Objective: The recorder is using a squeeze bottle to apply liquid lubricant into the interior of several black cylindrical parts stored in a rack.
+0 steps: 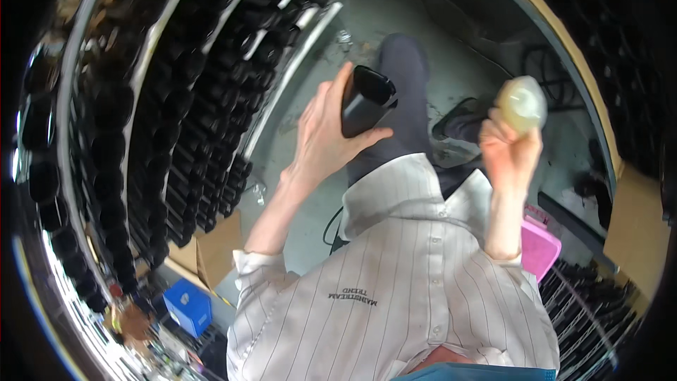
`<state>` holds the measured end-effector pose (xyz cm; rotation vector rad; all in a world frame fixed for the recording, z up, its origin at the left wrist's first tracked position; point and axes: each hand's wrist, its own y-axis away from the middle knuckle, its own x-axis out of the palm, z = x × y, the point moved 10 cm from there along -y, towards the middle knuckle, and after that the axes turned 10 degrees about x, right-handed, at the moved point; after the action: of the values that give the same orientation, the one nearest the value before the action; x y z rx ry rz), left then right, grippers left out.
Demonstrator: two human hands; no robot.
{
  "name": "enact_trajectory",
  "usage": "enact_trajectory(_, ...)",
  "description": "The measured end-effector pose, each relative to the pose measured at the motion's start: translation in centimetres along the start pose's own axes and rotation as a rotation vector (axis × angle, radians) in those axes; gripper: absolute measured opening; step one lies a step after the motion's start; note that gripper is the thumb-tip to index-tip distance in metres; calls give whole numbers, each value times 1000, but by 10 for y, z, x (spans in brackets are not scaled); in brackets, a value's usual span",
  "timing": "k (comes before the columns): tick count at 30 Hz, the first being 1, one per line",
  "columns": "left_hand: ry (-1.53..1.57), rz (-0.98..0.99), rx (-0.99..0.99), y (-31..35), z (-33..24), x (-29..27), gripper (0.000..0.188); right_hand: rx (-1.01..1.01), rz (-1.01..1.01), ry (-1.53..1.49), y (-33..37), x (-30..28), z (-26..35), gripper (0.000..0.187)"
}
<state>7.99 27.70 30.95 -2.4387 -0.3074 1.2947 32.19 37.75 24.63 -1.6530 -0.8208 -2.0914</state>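
Racks (152,41) of black parts (229,85) are standing beside a marked grey floor (370,10).
Near one leg (410,85), the left hand (321,132) is wrapping its fingers around a black casing (361,106), probably leaving the open end exposed; the right hand (509,155) is clamping its fingers on a smaller pale rounded thing (523,102), blurred.

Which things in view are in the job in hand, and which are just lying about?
In the job:
- black part, in the left hand
- pale lump, in the right hand
- racked black pieces, perhaps

Lying about, apparently:
- blue box
- pink bin
- cardboard box
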Motion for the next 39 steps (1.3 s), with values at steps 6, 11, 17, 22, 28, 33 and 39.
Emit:
enact_trajectory(6, 13, 50, -435, 84, 85, 6, 81, -93, -40, 131, 10, 5, 36, 44)
enact_trajectory(11, -193, -47, -511, 166, 137, 6, 71, -147, -62, 292, 6, 2, 42, 51)
enact_trajectory(17, 94, -815, -970, 299, 183, -4, 66, -116, -63, 355, 4, 0, 38, 61)
enact_trajectory(22, 198, -1063, -1063, 341, 184, 21, 67, -129, -107, 386, 9, 3, 35, 51)
enact_trajectory(28, 253, -1063, -933, 350, 191, 42, 63, -153, -149, 440, 15, 4, 35, 46)
enact_trajectory(33, 535, -915, -813, 301, 164, 46, 67, -162, -197, 447, 18, 1, 34, 43)
enact_trajectory(39, 292, -834, -526, 240, 128, 11, 74, -206, -264, 454, 23, -4, 39, 41)
